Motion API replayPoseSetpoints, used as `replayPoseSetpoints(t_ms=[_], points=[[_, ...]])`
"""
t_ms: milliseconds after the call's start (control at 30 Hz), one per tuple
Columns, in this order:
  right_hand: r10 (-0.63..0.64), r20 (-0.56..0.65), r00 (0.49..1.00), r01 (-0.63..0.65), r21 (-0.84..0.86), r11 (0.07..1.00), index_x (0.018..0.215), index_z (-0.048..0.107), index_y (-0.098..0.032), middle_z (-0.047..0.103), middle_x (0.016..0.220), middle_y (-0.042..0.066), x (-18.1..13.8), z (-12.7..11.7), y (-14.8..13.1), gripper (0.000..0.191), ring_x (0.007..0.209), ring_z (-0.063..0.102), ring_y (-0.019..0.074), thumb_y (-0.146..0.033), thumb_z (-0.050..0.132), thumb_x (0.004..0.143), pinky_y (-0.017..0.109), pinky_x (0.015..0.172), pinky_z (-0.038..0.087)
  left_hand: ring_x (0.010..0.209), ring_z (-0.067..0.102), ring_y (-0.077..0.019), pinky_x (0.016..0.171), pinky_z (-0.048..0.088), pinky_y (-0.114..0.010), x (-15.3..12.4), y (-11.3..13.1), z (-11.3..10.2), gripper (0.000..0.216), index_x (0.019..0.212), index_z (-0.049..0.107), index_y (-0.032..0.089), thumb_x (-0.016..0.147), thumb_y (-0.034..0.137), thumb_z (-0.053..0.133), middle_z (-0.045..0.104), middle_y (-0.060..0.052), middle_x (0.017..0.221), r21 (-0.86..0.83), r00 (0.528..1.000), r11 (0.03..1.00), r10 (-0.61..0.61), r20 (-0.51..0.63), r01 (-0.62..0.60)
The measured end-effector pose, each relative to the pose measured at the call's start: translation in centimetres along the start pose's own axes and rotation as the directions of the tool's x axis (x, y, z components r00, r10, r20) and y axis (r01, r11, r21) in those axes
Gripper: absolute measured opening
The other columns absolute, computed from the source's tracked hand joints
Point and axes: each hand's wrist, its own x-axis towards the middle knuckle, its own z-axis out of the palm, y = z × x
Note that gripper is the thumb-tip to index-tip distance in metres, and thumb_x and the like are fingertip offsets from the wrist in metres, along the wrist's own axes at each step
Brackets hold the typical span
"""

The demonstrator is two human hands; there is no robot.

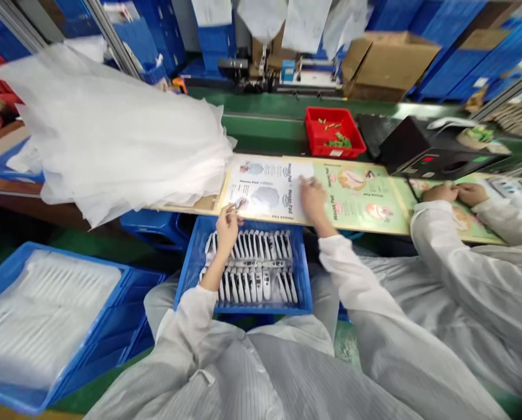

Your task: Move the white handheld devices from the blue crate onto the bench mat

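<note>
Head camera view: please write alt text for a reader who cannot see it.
A person's left hand is over a blue crate of white devices in rows, the right hand on a printed mouse pad sheet. A co-worker's hands rest on a green printed sheet to the right, and white plastic film is heaped at left.

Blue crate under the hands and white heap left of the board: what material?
The blue crate looks like moulded rigid plastic, with a semi-gloss finish and a clean, squared rim. The white heap looks like thin translucent plastic film, given its soft folds and sheen, though a fine nonwoven can't be ruled out.
</note>
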Motion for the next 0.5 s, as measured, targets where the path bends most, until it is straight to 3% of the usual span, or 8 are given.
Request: replayPoseSetpoints(t_ms=[67, 133, 233, 300, 367, 400, 433, 500], points=[[0.178, -0.086, 0.98, -0.185, -0.086, 0.979, 0.169, 0.051, -0.023, 0.047, 0.167, 0.03, 1.7, -1.3, 7.9, 0.054, 0.133, 0.058, 0.0356, -0.027, 0.037, 0.117, 0.053, 0.105, 0.049, 0.075, 0.07, -0.0155, 0.066, 0.059, -0.027, -4.4, -2.8, -4.5, 0.044, 0.135, 0.065, 0.022, 0.111, 0.055, 0.049, 0.073, -0.006, 0.107, 0.093, 0.989, 0.988, -0.133, 0.06, 0.127], [0.27, -0.121, 0.955, -0.286, -0.152, 0.946, 0.17, 0.048, -0.018, 0.045, 0.167, 0.033, 3.1, -3.2, 14.9, 0.055, 0.135, 0.057, 0.0319, -0.029, 0.031, 0.119, 0.051, 0.105, 0.047, 0.075, 0.07, -0.0179, 0.07, 0.059, -0.029, -8.4, -5.6, -7.5, 0.04, 0.125, 0.069, 0.022, 0.108, 0.054, 0.053, 0.076, -0.005, 0.099, 0.261, 0.945, 0.934, -0.288, 0.155, 0.242], [0.244, -0.146, 0.959, -0.269, -0.187, 0.945, 0.172, 0.042, -0.012, 0.033, 0.172, 0.036, 3.1, -6.0, 19.9, 0.059, 0.149, 0.047, 0.0276, -0.035, 0.028, 0.12, 0.051, 0.114, 0.04, 0.092, 0.076, -0.0246, 0.09, 0.061, -0.037, -12.9, -8.9, -7.4, 0.035, 0.118, 0.073, 0.021, 0.103, 0.048, 0.057, 0.081, -0.01, 0.109, 0.428, 0.845, 0.867, -0.413, 0.339, 0.253], [0.152, -0.24, 0.959, -0.183, -0.109, 0.977, 0.173, 0.039, -0.011, 0.033, 0.173, 0.034, 0.8, -6.5, 18.5, 0.061, 0.157, 0.038, 0.0262, -0.039, 0.031, 0.12, 0.051, 0.121, 0.035, 0.108, 0.076, -0.0287, 0.101, 0.059, -0.041, -14.9, -10.0, -4.8, 0.036, 0.12, 0.075, 0.02, 0.104, 0.046, 0.056, 0.08, -0.013, 0.121, 0.458, 0.778, 0.867, -0.423, 0.465, 0.197], [0.078, -0.235, 0.969, -0.074, 0.028, 0.997, 0.167, 0.045, -0.009, 0.048, 0.163, 0.031, -3.9, -5.1, 14.1, 0.059, 0.153, 0.043, 0.0266, -0.035, 0.025, 0.119, 0.048, 0.123, 0.037, 0.122, 0.072, -0.0324, 0.11, 0.055, -0.042, -16.0, -10.2, -1.2, 0.039, 0.126, 0.076, 0.019, 0.104, 0.045, 0.057, 0.078, -0.017, 0.131, 0.491, 0.706, 0.863, -0.424, 0.567, 0.124], [0.052, -0.145, 0.988, -0.038, 0.1, 0.994, 0.159, 0.054, -0.008, 0.059, 0.152, 0.029, -7.1, -3.7, 11.3, 0.058, 0.145, 0.052, 0.0271, -0.031, 0.019, 0.118, 0.046, 0.12, 0.04, 0.13, 0.069, -0.0347, 0.114, 0.052, -0.044, -16.4, -10.2, 0.7, 0.039, 0.128, 0.077, 0.018, 0.103, 0.044, 0.06, 0.076, -0.018, 0.135, 0.525, 0.679, 0.848, -0.429, 0.595, 0.075], [0.04, 0.044, 0.998, -0.045, 0.134, 0.99, 0.15, 0.061, -0.009, 0.065, 0.144, 0.027, -10.6, -2.0, 8.3, 0.059, 0.134, 0.06, 0.028, -0.027, 0.016, 0.117, 0.044, 0.117, 0.043, 0.137, 0.064, -0.0374, 0.118, 0.048, -0.046, -16.6, -10.1, 2.4, 0.04, 0.128, 0.077, 0.017, 0.102, 0.043, 0.063, 0.074, -0.021, 0.139, 0.577, 0.66, 0.817, -0.445, 0.605, 0.022], [-0.063, 0.276, 0.959, 0.015, 0.173, 0.985, 0.13, 0.075, -0.02, 0.078, 0.121, 0.014, -17.9, 1.5, 2.8, 0.034, 0.106, 0.072, 0.0234, -0.033, 0.047, 0.113, 0.032, 0.098, 0.053, 0.147, 0.054, -0.0432, 0.125, 0.04, -0.053, -17.2, -9.9, 5.5, 0.039, 0.125, 0.079, 0.014, 0.098, 0.042, 0.071, 0.072, -0.024, 0.141, 0.683, 0.641, 0.728, -0.492, 0.589, -0.069]])
